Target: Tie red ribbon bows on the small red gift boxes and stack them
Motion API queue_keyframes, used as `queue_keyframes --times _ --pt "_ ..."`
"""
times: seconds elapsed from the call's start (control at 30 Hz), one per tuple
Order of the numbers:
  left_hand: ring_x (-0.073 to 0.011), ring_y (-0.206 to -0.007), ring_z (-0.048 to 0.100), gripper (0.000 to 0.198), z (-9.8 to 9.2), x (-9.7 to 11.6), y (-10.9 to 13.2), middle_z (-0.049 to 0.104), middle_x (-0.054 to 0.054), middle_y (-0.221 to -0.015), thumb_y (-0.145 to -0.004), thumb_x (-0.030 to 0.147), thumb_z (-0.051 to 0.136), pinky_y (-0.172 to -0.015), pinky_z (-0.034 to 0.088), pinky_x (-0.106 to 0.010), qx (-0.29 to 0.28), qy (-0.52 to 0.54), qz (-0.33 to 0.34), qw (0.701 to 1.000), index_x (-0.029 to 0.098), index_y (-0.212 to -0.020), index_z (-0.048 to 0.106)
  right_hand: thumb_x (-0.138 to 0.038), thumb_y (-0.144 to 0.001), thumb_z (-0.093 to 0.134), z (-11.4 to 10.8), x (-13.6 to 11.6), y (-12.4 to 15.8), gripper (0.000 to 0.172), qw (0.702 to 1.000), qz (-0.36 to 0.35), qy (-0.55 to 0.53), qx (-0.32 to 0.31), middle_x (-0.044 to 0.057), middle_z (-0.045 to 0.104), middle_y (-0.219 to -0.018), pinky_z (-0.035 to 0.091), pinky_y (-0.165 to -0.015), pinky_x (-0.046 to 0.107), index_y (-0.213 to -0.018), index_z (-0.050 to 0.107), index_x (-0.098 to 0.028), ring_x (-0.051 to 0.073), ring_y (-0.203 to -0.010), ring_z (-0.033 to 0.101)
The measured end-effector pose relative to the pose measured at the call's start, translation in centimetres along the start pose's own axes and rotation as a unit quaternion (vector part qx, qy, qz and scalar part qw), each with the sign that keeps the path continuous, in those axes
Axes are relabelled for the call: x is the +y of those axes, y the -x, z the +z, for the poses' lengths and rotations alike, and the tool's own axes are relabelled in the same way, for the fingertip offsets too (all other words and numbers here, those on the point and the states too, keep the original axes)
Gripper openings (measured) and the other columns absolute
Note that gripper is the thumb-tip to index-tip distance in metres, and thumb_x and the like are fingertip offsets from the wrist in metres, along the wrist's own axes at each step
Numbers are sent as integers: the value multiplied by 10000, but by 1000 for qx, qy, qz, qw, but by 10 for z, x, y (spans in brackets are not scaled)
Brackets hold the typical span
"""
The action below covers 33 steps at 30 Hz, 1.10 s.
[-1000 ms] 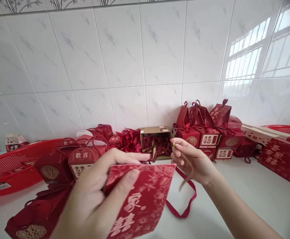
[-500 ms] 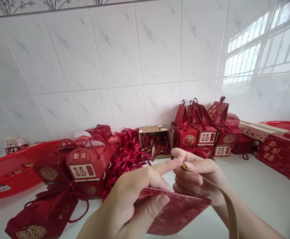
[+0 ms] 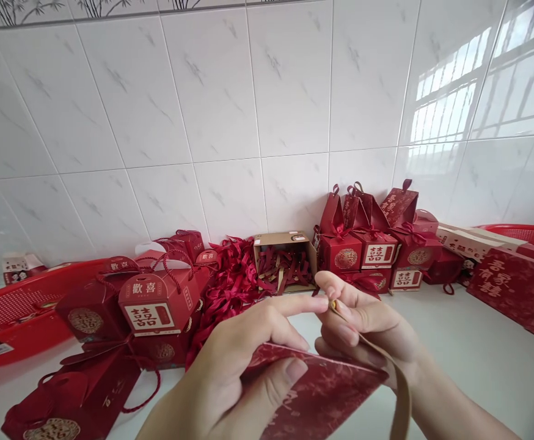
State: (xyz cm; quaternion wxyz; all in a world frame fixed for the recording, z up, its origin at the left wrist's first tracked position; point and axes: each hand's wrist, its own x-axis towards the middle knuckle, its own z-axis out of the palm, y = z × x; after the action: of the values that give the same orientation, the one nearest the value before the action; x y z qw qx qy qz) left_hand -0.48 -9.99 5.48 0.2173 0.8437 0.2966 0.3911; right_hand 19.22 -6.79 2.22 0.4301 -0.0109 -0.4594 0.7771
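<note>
My left hand (image 3: 244, 366) grips a dark red patterned paper box (image 3: 326, 391) between thumb and fingers. Its index finger reaches across to the tip of my right hand (image 3: 368, 324). Pinched in the right fingertips is the end of a tan ribbon (image 3: 402, 391), which curves down over the wrist side and out of the bottom of the view. A small yellowish bit shows at the pinched end. The box's lower part is cut off by the frame, and the left palm hides its left side.
Finished red gift boxes (image 3: 150, 308) stand at the left beside a red plastic basket (image 3: 19, 330). Behind my hands lie a heap of red ribbons (image 3: 230, 275) and a cardboard box (image 3: 313, 244) holding short ribbon strips. More red boxes (image 3: 340, 253) are stacked against the tiled wall.
The right hand has shifted slightly left with the ribbon, whose hanging part now lies closer to the wrist. The left hand keeps its hold on the box, and the view has moved a little.
</note>
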Motion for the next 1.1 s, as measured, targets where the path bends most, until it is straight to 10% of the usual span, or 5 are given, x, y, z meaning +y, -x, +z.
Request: queue_keyframes --times 0.33,0.73,0.9,1.1 --pt "-227 -1250 501 147 -4 -6 2 602 -6 -1249 -884 190 528 -985 469 -300 -59 -31 10 998 290 -983 570 -284 -806 671 -1 0 1 285 1000 -18 8 -13 -122 555 -546 75 -381 216 -819 390 -237 8 -261 284" --pt "-253 -1237 518 108 11 -16 -17 639 -65 -1187 -898 156 524 -923 494 -354 -78 113 85 987 243 -937 574 -244 -804 672 -10 -7 0 193 997 -61 38 -35 -79 447 -512 294 -495 196 -808 479 -239 74 -457 388" --pt "-228 -1297 447 133 4 -18 -13 674 -39 -970 -910 157 507 -1010 423 -378 -6 82 82 993 267 -939 576 -292 -763 702 -14 -23 5 224 983 -115 138 -24 -80 390 -487 337 -481 222 -878 515 -253 102 -453 409" --pt "-154 -1205 508 121 -9 -19 -12 605 -1 -1174 -919 182 501 -981 426 -264 126 -27 65 989 275 -960 566 -305 -808 663 -20 -40 14 106 940 -192 262 104 -15 561 -638 468 -595 269 -874 597 -254 145 -637 558"
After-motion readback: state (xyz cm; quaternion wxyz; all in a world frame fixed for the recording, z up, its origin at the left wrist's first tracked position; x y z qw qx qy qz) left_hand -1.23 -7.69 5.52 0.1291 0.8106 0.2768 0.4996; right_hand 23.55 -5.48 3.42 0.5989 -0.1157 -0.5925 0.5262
